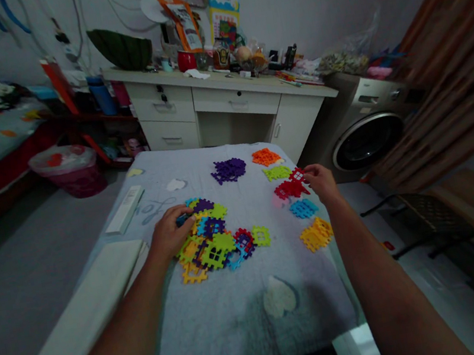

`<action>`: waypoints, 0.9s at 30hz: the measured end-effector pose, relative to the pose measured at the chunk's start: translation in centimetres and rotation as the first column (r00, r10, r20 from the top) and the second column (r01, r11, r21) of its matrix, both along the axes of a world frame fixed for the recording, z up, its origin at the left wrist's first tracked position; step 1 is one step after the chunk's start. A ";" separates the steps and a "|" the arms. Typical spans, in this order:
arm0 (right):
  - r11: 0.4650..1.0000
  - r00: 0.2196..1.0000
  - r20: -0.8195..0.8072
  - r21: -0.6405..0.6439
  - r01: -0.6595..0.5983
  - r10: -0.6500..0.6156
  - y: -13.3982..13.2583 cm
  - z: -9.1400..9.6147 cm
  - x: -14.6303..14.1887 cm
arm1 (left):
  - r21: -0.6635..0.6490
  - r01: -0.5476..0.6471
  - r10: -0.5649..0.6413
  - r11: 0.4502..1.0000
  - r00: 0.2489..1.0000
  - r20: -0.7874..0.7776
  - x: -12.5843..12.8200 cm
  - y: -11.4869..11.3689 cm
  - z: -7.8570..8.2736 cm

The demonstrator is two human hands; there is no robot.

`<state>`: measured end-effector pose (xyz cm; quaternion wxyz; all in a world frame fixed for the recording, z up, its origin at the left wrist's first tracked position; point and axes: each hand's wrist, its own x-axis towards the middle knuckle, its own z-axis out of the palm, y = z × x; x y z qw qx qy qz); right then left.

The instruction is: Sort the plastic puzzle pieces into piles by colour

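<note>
The left hand (172, 230), at nine o'clock on the mixed pile (216, 239), pinches a dark blue piece (183, 219). From that pile, the purple pile (229, 169) lies at one o'clock and the red pile (289, 189) at two, where the right hand (321, 182) grips a red window piece (298, 175) between its fingertips.

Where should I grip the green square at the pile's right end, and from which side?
Pinch the green square by its right toothed edge, probably best from the right: that edge faces bare cloth, while its left edge meets the pile.
</note>
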<state>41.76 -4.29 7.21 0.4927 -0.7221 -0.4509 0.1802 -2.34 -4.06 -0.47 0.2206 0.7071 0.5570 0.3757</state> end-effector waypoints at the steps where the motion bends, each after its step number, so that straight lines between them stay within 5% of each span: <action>1: 1.000 1.000 -0.011 -0.010 0.019 -0.019 -0.1 -0.1 0.4 | 0.000 0.003 -0.003 1.000 1.000 0.001 0.0 0.0 0.0; 10: 0.995 0.999 -0.047 -0.098 0.016 -0.020 -1.0 -2.7 0.7 | -0.005 0.010 -0.010 1.000 1.000 0.007 -0.1 0.1 -0.2; 20: 0.979 0.919 0.394 -0.183 0.088 -0.009 -0.7 -3.4 1.3 | 0.015 0.010 -0.010 1.000 1.000 0.004 -0.2 0.0 -0.2; 27: 0.969 0.870 0.492 -0.231 0.093 0.034 -1.3 -2.5 0.6 | 0.009 0.006 -0.006 1.000 1.000 -0.011 -0.2 0.2 -0.2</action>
